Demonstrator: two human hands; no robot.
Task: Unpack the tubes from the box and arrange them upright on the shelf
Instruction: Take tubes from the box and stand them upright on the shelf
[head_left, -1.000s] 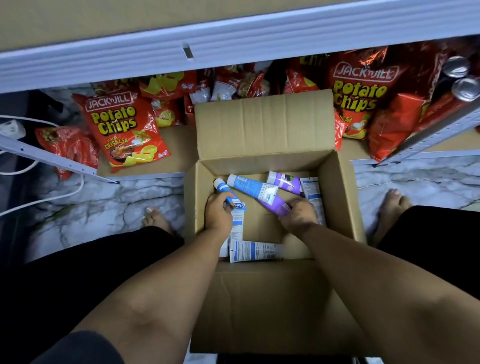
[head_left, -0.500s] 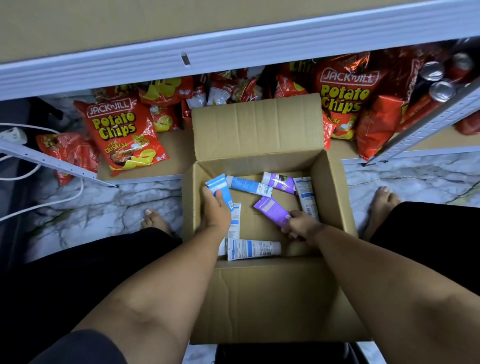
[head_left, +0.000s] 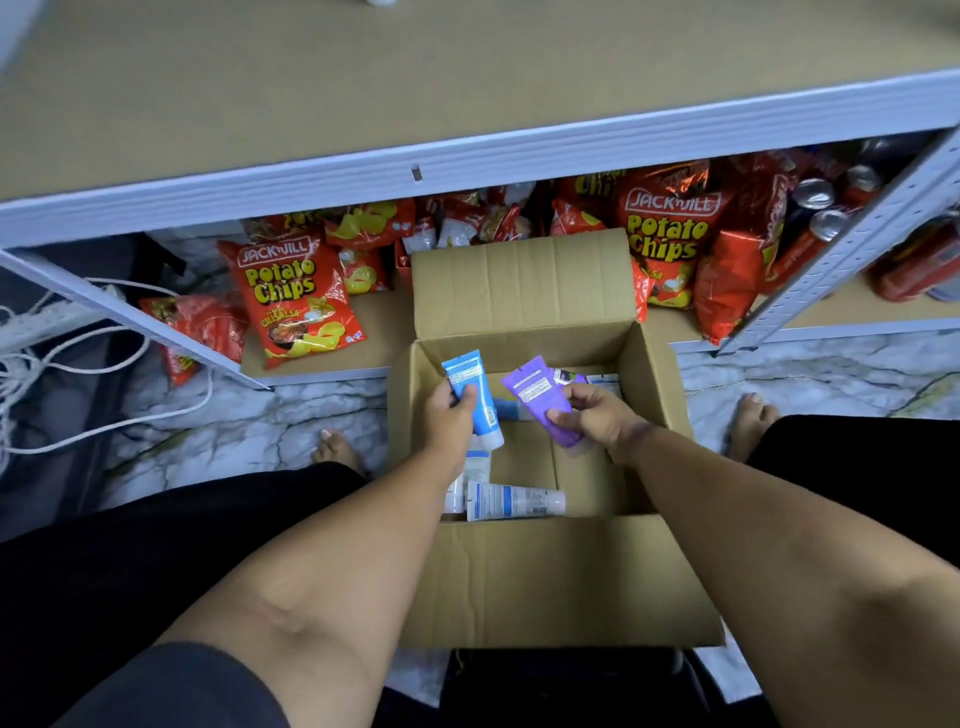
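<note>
With a blue tube grasped in the left hand and a purple tube in the right hand above the box, both should be carried toward 12 o'clock and stood cap-down on the shelf.

The box is plain brown. One tube is blue, another tube purple. The chip bags are red with yellow lettering; the floor is white, grey-veined marble.
</note>
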